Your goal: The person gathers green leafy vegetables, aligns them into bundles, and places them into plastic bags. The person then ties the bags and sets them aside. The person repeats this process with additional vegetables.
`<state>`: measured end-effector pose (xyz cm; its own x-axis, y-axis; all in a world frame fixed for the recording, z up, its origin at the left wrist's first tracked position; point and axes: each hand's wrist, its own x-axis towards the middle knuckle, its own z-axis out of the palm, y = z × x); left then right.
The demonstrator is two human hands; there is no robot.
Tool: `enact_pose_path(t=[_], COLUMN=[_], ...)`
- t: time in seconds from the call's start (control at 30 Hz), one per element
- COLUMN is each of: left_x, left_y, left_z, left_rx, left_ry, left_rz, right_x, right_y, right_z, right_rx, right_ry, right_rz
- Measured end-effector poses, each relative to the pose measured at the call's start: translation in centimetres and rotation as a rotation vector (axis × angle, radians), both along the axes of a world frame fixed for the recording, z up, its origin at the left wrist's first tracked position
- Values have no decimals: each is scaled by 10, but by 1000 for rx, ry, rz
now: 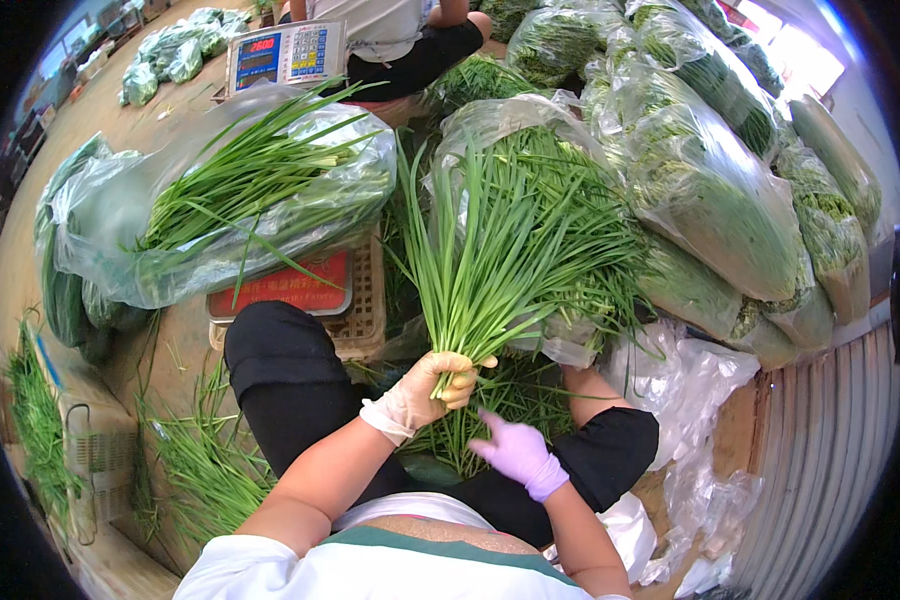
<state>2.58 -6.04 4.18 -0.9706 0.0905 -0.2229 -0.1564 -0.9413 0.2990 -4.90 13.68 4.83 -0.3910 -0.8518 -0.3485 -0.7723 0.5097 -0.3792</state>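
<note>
My left hand [431, 386], in a pale translucent glove, grips the white stem ends of a fanned bunch of garlic chives [480, 255], leaves pointing away from me. Just right of and below it is my right hand [517, 454] in a purple glove, index finger extended towards the stems, holding nothing visible. Behind the bunch, an open plastic bag [487, 112] holds more greens. At the left, another open clear bag [112, 247] of chives lies on a scale with a red platform [292, 289]. Loose leaves [457, 435] lie between my legs.
A digital scale display [285, 56] stands ahead, before a seated person [390, 45]. Filled bags of greens [712, 187] are stacked at right, above crumpled plastic bags [682, 390] and corrugated metal [825, 465]. A plastic crate [101, 450] and loose chives [210, 457] are at left.
</note>
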Motion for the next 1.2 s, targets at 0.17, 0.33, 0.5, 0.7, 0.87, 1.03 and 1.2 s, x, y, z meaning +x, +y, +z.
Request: enact_pose_path(t=[0.17,0.33,0.5,0.7,0.87,1.03,1.2], left_x=[3,24,19,60,129,211,188], left_y=[5,9,-38,-146,-268,-354,-355], left_z=[8,32,112,186,188,151,158], left_rx=[-3,-1010,-1964,-2568,-2693,-2655,-2517], left_ry=[-51,-210,-119,-145,-521,-1175,-1650], left_rz=[-13,21,40,331,458,207,-179], right_x=[-26,-18,-7,11,25,44,48], right_y=[-34,-63,-62,-83,-99,-126,-140], right_z=[4,30,55,59,49,41,47], right_rx=[-732,-999,-1104,-1044,-860,-698,-610], right_ry=[-501,-382,-352,-484,-567,-592,-580], right_rz=[-562,-632,-756,-640,-382,-63,61])
